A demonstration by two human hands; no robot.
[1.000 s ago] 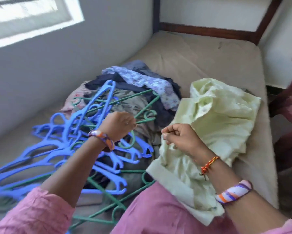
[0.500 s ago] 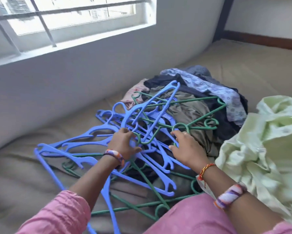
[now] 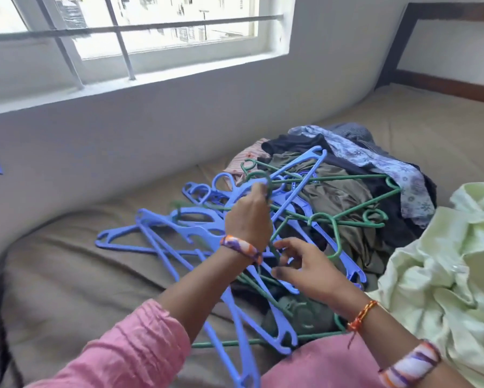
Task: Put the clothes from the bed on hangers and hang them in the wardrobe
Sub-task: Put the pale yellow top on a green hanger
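Hands: left point(image 3: 249, 219) pinches thin green hanger point(image 3: 263, 180); right point(image 3: 305, 267) splayed among hangers.

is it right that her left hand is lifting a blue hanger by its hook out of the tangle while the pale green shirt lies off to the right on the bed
Not quite: the hook the left hand grips belongs to a green hanger, not a blue one, as the head view shows. The rest holds: it is raised from the tangle of hangers, and the pale green shirt lies to the right on the bed.

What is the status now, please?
Left hand grips green hanger. Right hand open at its lower bar. Blue hangers tangled around it.
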